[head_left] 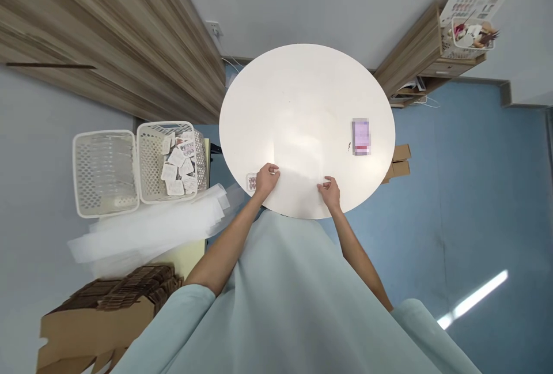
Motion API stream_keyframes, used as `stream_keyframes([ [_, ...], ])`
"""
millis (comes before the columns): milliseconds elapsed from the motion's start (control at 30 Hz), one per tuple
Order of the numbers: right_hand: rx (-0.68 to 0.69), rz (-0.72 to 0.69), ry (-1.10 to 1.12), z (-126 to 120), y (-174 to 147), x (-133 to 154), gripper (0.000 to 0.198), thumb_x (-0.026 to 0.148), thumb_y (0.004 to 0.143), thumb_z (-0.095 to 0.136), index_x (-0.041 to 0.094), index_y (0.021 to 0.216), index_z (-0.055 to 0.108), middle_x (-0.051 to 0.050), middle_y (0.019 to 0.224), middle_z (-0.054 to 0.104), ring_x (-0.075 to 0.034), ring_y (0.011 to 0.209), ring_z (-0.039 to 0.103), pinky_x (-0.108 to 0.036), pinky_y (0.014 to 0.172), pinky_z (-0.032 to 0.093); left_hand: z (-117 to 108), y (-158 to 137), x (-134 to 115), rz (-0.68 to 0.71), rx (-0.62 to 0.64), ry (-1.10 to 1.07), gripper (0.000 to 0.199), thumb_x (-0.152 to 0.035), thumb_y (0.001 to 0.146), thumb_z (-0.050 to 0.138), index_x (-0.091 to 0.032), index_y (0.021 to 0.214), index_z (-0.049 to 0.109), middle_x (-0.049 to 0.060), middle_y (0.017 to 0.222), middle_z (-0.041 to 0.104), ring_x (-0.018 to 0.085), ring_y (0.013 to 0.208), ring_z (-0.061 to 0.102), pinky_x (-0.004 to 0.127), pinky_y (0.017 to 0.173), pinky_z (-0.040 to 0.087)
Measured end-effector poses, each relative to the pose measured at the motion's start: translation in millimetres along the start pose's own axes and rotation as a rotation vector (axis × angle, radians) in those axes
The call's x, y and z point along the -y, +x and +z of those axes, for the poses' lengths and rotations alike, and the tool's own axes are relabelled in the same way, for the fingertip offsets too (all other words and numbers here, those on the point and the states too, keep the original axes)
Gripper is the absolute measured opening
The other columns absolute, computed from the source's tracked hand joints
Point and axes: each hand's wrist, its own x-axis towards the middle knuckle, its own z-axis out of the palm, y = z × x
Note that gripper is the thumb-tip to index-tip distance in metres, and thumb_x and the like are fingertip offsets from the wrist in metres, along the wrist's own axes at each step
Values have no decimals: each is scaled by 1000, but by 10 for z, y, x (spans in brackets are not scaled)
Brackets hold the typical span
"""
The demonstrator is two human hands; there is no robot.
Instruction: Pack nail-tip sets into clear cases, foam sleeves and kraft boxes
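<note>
A thin, see-through plastic sheet (298, 169) lies on the white round table (302, 80), its outline faint against the white top. My left hand (266, 179) pinches the sheet's left edge near the table's front. At the right edge, my right hand (330, 191) has its thumb and fingers closed on the sheet. Just left of my left hand sits a small clear pack (251, 182) with several dark pinkish pieces in it, partly covered by the hand. A purple rectangular thing (362, 136), blurred out, rests on the right side of the table beside a tiny dark object (349, 146).
On the left stand two white perforated baskets; the nearer basket (151, 161) holds several small white packs. A stack of translucent sheets (159, 227) lies below them, above folded cardboard boxes (99, 328). Wooden cabinets (142, 34) rise behind. More cardboard (400, 163) is right of the table.
</note>
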Motion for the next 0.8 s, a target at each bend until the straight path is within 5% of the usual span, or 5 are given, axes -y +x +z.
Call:
stream_keyframes([
  [300,-30,-16,62,-65,-13,22,28,39,82,71,25,102,59,-4,90,73,-24,85,71,-36,82,52,-77,-91,47,168,-44,58,37,-16,90,61,-23,126,67,9,135,66,21,88,70,40,96,55],
  [533,-42,-41,22,-52,-7,87,25,42,85,71,26,98,57,-4,90,73,-24,87,70,-35,79,50,-558,-158,452,430,25,338,50,-30,86,76,-25,135,66,13,147,58,36,135,56,50,116,46],
  [667,-67,-46,-11,-58,-38,84,26,45,86,71,26,97,57,-5,94,74,-25,90,69,-36,79,49,-723,-204,717,502,152,462,63,-24,80,78,-25,141,62,15,154,55,39,146,47,54,122,39],
  [800,-65,-63,-46,-69,-94,49,30,48,86,71,26,101,58,-6,97,74,-26,92,68,-36,78,48,-704,-272,805,496,144,480,64,-16,82,67,-25,146,59,15,156,55,39,147,45,55,122,38],
])
